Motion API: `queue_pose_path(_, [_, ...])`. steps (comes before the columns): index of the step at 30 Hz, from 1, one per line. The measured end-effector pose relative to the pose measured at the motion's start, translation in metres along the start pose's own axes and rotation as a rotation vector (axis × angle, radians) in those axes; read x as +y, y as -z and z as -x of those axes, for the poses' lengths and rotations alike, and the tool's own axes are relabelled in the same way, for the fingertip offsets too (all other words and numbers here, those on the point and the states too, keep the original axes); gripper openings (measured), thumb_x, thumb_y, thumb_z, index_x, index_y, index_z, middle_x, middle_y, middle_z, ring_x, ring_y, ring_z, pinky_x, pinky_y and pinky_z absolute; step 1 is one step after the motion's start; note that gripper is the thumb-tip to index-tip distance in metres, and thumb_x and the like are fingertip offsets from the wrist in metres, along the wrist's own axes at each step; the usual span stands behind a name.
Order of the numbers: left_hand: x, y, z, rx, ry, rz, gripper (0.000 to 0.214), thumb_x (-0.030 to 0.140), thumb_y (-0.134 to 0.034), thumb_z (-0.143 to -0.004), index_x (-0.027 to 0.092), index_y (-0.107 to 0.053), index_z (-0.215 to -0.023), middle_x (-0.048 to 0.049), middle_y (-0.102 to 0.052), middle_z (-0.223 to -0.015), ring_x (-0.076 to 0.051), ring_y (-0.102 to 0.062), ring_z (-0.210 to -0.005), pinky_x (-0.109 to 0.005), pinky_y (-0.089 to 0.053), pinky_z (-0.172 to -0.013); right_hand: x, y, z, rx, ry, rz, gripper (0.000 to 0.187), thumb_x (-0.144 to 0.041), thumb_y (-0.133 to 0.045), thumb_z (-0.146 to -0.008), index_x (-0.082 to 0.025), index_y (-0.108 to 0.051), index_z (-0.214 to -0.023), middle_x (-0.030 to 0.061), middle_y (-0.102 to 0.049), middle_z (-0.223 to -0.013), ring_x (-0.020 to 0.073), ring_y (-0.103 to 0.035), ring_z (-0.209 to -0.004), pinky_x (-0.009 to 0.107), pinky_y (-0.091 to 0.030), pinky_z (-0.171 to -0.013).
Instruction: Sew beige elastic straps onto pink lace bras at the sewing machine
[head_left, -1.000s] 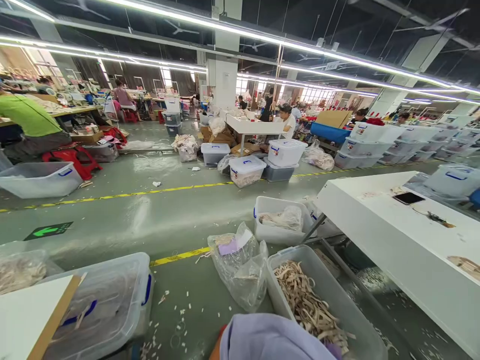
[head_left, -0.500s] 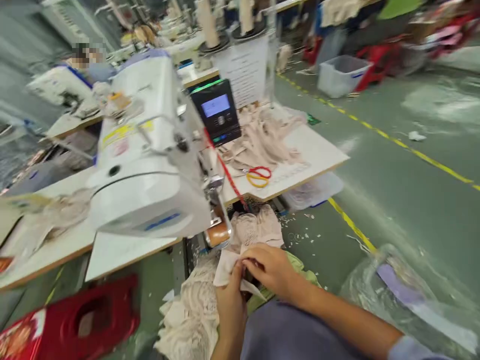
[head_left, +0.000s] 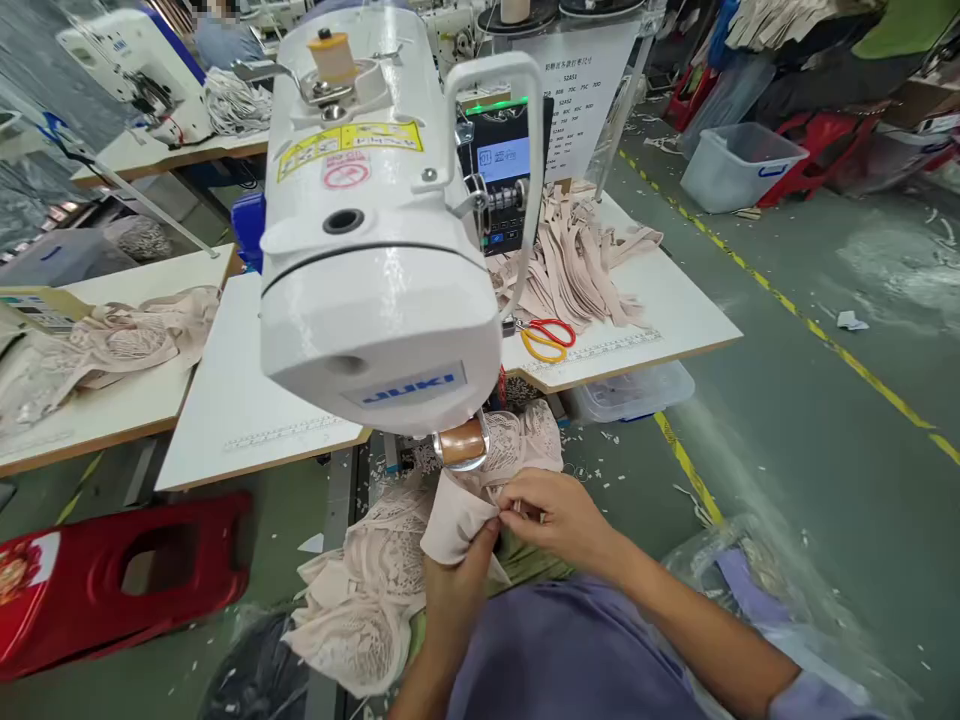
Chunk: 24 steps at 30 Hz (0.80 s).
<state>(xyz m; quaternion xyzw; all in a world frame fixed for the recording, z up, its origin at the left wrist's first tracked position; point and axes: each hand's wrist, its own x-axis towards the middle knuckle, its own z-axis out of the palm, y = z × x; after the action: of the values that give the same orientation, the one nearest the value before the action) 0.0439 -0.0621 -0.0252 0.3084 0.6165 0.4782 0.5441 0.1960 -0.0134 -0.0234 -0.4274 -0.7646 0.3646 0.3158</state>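
Below the head of a white sewing machine, both hands pinch a beige bra piece. My left hand grips its lower side with thumb and fingers. My right hand pinches the right edge of the same cloth, its fingertips close to my left thumb. Beige lace bras hang in a pile to the left of my hands. More lace cups lie just beyond, beside the machine's copper-coloured part. Green cloth shows under my hands.
Red-and-yellow scissors and a heap of beige straps lie on the right tabletop. A control panel stands behind. A red stool is at lower left, and a plastic bag lies on the floor at right.
The view has shifted and sharpened, with the machine now nearer the middle. Both hands still hold the beige cloth, its pale panel now spread more broadly above my left thumb.
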Motion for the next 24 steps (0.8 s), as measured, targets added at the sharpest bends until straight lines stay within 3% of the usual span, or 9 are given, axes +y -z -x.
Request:
queue_pose_path(3, [0.006,0.005,-0.002,-0.047,-0.078,-0.074,0.029,0.037,-0.081,-0.065,0.018,-0.077,-0.086,-0.0067,-0.078,-0.084,-0.026,-0.073,-0.083,-0.035,-0.059,-0.077,-0.004,0.010,-0.004,-0.108,-0.030,-0.052,0.014,-0.005,-0.063,-0.073,-0.019,-0.062,-0.069,-0.0041,-0.057,-0.067,0.0081,-0.048,-0.057,0.020,-0.033,-0.057])
queue_pose_path(6, [0.008,0.010,-0.004,-0.087,-0.111,-0.119,0.021,0.038,-0.080,-0.065,0.018,-0.074,-0.067,-0.0032,-0.072,-0.061,-0.022,-0.068,-0.061,-0.032,-0.057,-0.060,-0.007,0.013,-0.009,-0.177,-0.046,-0.074,0.013,-0.006,-0.061,-0.072,-0.019,-0.061,-0.068,-0.0049,-0.053,-0.066,0.0085,-0.046,-0.058,0.020,-0.032,-0.057])
queue_pose_path(8, [0.008,0.011,-0.003,-0.095,-0.098,-0.114,0.021,0.038,-0.079,-0.066,0.018,-0.073,-0.065,-0.0019,-0.069,-0.056,-0.020,-0.065,-0.056,-0.030,-0.055,-0.055,-0.008,0.012,-0.010,-0.205,-0.040,-0.074,0.013,-0.007,-0.059,-0.074,-0.019,-0.061,-0.069,-0.0047,-0.053,-0.066,0.0094,-0.046,-0.060,0.020,-0.033,-0.058])
queue_pose_path(12, [0.009,0.013,-0.003,-0.057,-0.048,-0.079,0.020,0.037,-0.077,-0.070,0.018,-0.073,-0.070,-0.0008,-0.069,-0.059,-0.018,-0.064,-0.058,-0.027,-0.053,-0.056,-0.008,0.007,-0.009,-0.229,-0.041,-0.102,0.016,-0.006,-0.056,-0.076,-0.019,-0.065,-0.074,-0.0031,-0.056,-0.068,0.0108,-0.049,-0.065,0.021,-0.035,-0.062])
queue_pose_path(17, [0.010,0.017,-0.012,-0.209,0.012,-0.114,0.022,0.037,-0.076,-0.069,0.016,-0.073,-0.076,-0.0031,-0.073,-0.069,-0.018,-0.066,-0.065,-0.027,-0.054,-0.064,-0.008,-0.003,-0.001,-0.099,-0.054,-0.019,0.012,-0.009,-0.059,-0.076,-0.018,-0.063,-0.069,-0.0037,-0.052,-0.063,0.0098,-0.044,-0.058,0.021,-0.031,-0.056])
queue_pose_path(20, [0.010,0.017,-0.014,-0.156,-0.008,-0.126,0.028,0.036,-0.077,-0.066,0.016,-0.075,-0.085,-0.0060,-0.077,-0.082,-0.022,-0.070,-0.077,-0.031,-0.056,-0.072,-0.008,-0.005,0.001,-0.052,-0.039,0.062,0.011,-0.009,-0.059,-0.074,-0.018,-0.062,-0.069,-0.0033,-0.053,-0.064,0.0098,-0.042,-0.057,0.022,-0.031,-0.056])
queue_pose_path(24, [0.016,0.014,-0.014,-0.108,-0.085,-0.191,0.023,0.035,-0.077,-0.064,0.018,-0.072,-0.078,-0.0047,-0.074,-0.076,-0.023,-0.069,-0.078,-0.031,-0.056,-0.072,-0.006,0.003,-0.001,-0.109,-0.101,0.011,0.008,-0.012,-0.062,-0.076,-0.019,-0.066,-0.075,-0.0013,-0.060,-0.070,0.0116,-0.050,-0.063,0.023,-0.036,-0.060])
